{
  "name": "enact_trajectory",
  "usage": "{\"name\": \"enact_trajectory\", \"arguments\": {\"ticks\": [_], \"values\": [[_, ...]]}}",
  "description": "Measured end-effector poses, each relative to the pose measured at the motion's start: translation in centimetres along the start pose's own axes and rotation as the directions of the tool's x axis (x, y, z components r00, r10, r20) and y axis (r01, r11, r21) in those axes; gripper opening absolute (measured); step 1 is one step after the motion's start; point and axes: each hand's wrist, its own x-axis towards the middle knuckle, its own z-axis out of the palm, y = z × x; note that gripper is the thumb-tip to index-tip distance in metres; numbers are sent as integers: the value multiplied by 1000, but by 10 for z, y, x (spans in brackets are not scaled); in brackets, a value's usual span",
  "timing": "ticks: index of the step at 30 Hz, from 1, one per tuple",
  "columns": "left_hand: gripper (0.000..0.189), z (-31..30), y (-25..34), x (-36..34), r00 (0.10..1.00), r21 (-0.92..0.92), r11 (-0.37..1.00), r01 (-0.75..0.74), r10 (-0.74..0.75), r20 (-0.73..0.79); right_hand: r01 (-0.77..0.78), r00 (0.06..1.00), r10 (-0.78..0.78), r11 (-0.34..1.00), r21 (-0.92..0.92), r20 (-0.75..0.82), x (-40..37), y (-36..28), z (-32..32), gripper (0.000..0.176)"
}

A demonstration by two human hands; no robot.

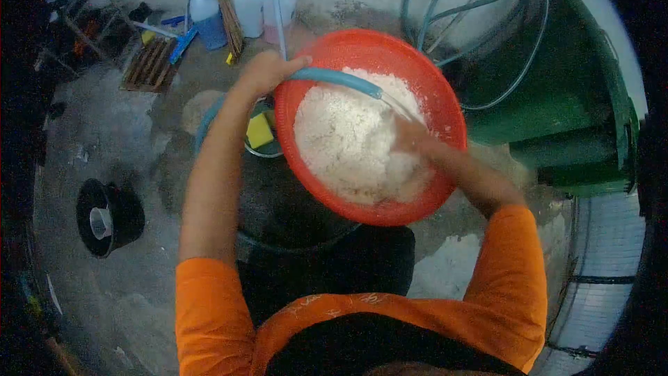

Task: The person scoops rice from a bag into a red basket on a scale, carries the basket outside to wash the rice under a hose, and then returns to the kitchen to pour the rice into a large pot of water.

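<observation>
A wide red basin point(316, 184) in front of me holds a pale, crumbly-looking white mass point(348, 132). My left hand point(268, 72) is at the basin's upper left rim, closed round a blue hose point(337, 78). From the hose's end, inside the basin, a thin stream of water point(402, 108) runs down onto the white mass. My right hand point(412, 138) is in the right part of the basin, touching the white mass; motion smears its fingers. Beneath the basin is a dark round tub point(278, 233), partly hidden. A yellow sponge point(260, 131) lies left of the basin.
A black bucket point(126, 217) stands on the wet concrete floor at left. By the wall are plastic jugs point(209, 17), a stick broom point(228, 10) and a wooden slatted piece point(149, 63). A coiled hose point(410, 7) and a large green bin point(591, 90) are at right.
</observation>
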Motion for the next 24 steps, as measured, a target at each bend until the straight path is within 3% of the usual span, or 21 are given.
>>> {"name": "enact_trajectory", "arguments": {"ticks": [2,4,8,10,11,12,13,14,15,16,17,18,22,24], "values": [[62,-6,4,0,999,1,1000,-27,27,-45,-27,996,39,987,158,-79,26,16,19,91],[61,-7,6,-1,1000,-92,996,-8,7,-19,-119,983,176,841,528,-59,48,21,33,85],[68,-16,23,-8,998,0,1000,12,-12,56,-176,984,146,820,544,99,22,-26,22,77],[67,-16,20,-7,998,4,1000,21,-21,61,192,965,-229,949,250,130,13,-36,6,70],[67,-16,21,-7,997,20,999,33,-34,62,451,869,-472,879,157,146,26,-20,-3,62],[66,-14,17,-5,996,35,998,47,-50,68,233,965,-261,887,398,18,17,-25,-21,53],[66,-13,14,-5,995,46,997,63,-66,73,238,965,-132,804,544,-227,54,6,-2,41],[66,-14,12,-7,995,46,997,68,-71,67,246,892,-314,941,-234,-324,60,11,-23,43],[65,-12,13,-9,996,35,997,67,-69,51,76,817,-228,953,-293,-529,80,18,-16,52],[65,-11,14,-11,997,23,998,64,-65,33,80,815,-235,951,-299,-529,102,20,-5,52],[65,-11,17,-11,997,19,998,67,-68,28,215,800,-129,973,80,-586,125,19,8,52],[66,-12,20,-13,998,45,998,43,-45,32,331,803,-5,835,439,-595,155,24,30,53],[67,-15,20,-9,996,92,995,40,-47,76,303,850,-114,904,300,-515,121,-53,34,72],[67,-15,18,-9,998,84,996,9,-14,60,270,946,-189,907,322,-263,68,-80,27,80]]}}
